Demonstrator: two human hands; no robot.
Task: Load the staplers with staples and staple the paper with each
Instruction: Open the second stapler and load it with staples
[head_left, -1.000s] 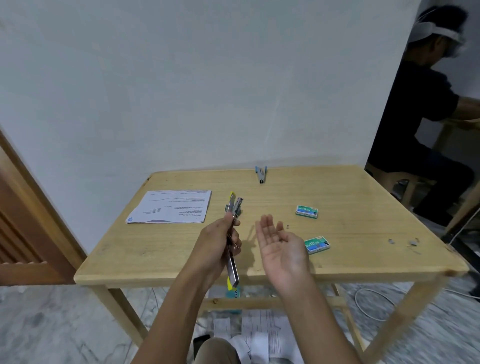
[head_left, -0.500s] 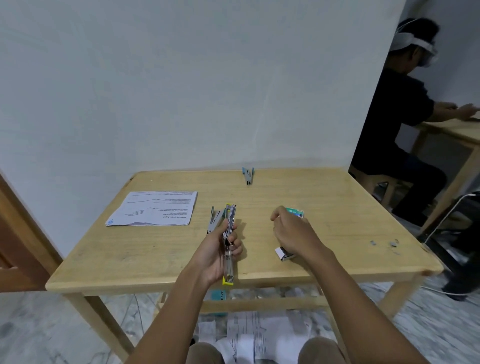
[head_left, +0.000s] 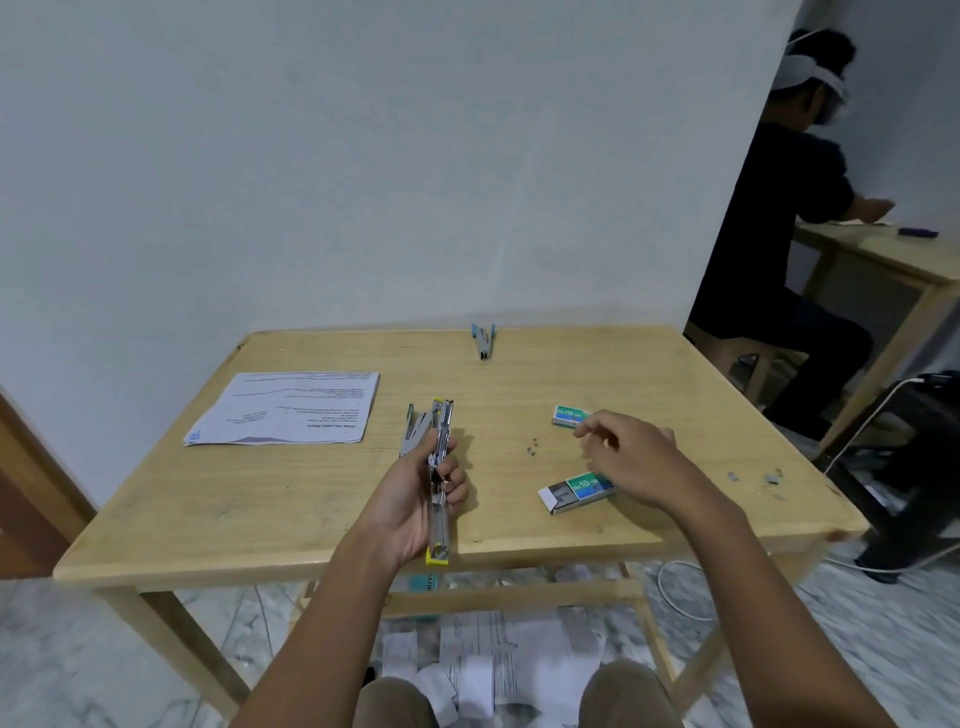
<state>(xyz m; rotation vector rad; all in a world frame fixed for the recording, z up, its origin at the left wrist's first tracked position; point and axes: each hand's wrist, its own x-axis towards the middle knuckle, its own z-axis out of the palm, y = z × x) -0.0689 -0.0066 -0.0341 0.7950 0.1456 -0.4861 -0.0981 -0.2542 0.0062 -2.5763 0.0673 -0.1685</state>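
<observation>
Stapler (head_left: 439, 467), opened out long, lies gripped in the left hand (head_left: 415, 493) over the desk's near edge, running away from the person; right hand (head_left: 631, 457), fingers loosely curled and empty, hovers beside the open staple box (head_left: 575, 492).

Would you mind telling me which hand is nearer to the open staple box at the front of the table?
Right. The right hand hovers directly above and beside the open staple box, nearly touching it. The left hand is further left, holding the opened yellow stapler.
</observation>
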